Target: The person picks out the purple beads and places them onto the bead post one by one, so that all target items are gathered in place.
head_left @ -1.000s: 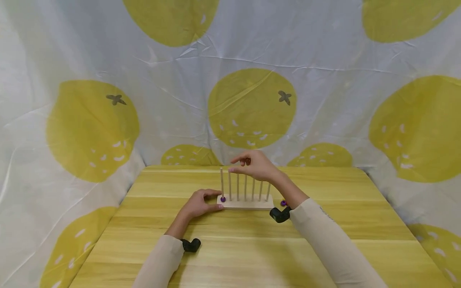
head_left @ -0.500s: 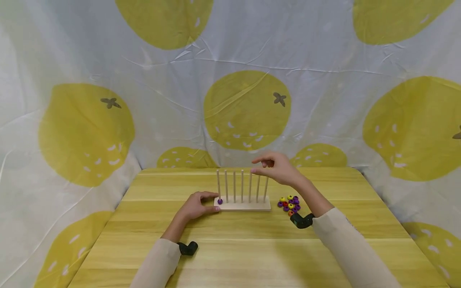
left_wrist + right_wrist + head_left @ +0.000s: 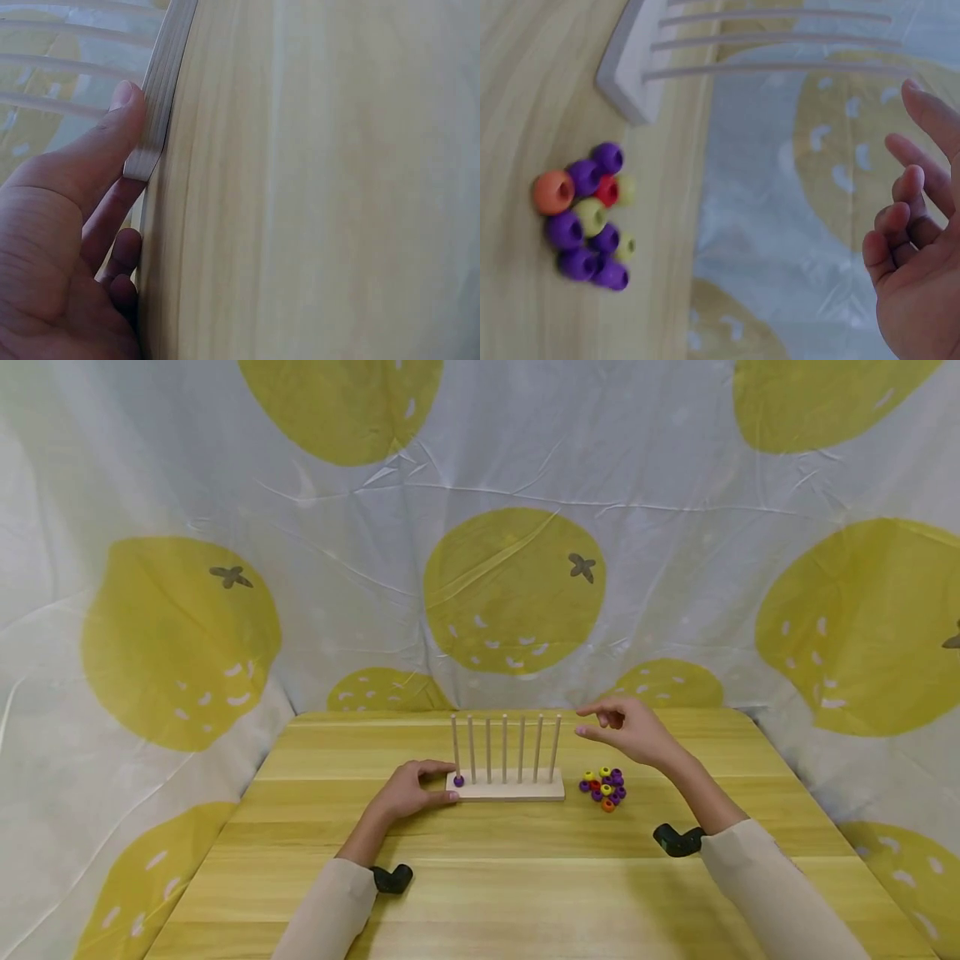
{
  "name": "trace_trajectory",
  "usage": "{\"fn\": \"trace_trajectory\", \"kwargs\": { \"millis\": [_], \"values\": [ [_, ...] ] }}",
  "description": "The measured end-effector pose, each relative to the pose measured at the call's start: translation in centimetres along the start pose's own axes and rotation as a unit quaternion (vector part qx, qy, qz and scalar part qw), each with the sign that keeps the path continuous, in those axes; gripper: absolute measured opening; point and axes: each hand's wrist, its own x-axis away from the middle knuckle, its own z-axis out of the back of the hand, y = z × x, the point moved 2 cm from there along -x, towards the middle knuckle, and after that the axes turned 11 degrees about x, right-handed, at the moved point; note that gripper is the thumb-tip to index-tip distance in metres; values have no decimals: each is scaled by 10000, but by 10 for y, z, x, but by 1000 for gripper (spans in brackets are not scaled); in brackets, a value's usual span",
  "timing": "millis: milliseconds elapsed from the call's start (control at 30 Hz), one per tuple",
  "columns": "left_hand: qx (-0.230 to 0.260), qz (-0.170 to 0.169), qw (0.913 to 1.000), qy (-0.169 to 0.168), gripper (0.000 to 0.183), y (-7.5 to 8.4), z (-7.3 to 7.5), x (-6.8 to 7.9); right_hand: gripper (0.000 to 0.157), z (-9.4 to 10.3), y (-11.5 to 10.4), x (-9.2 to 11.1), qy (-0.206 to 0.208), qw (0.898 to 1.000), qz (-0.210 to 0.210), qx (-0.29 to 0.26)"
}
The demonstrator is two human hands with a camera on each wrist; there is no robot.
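A pale wooden peg stand [image 3: 517,792] with a row of several upright pegs stands on the table. At its left end my left hand [image 3: 403,789] grips the base, thumb on the front edge and fingers behind, as the left wrist view also shows. One purple bead [image 3: 459,782] sits at the foot of the leftmost peg. My right hand [image 3: 633,731] is in the air right of the pegs, thumb and forefinger apart with nothing between them. Below it lies a cluster of beads, with an orange bead [image 3: 553,193], a red bead [image 3: 607,190] and several purple and yellow ones.
The wooden table [image 3: 480,893] carries the stand and the loose beads. Behind its far edge hangs a pale curtain [image 3: 360,568] printed with large yellow fruit. A black wrist camera [image 3: 677,841] is worn on each forearm.
My right hand has moved right, away from above the pegs, and the bead cluster has come into full view. The left hand keeps its hold on the stand.
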Motion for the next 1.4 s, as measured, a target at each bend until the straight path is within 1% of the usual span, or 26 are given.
{"fn": "trace_trajectory", "kwargs": {
  "millis": [200,333,667,900,1067,1200,1400],
  "values": [
    [124,50,9999,1,56,1,0,1,37,-2,32,17,-2,9994,-315,153],
    [152,57,9999,4,56,1,0,1,36,-6,50,25,-28,9990,-422,157],
    [129,145,9998,49,57,0,2,5,43,-20,80,48,-82,9985,-540,53],
    [112,119,9999,2,57,1,0,5,37,-31,96,68,-105,9966,-812,0],
    [80,48,10000,17,56,1,0,3,32,-40,104,75,-177,9958,-895,-64],
    [89,9,10000,14,56,1,1,2,35,-42,106,79,-133,9949,-991,-109],
    [98,39,9999,-17,57,2,1,3,41,-46,113,85,-122,9918,-1274,-27]
  ]
}}
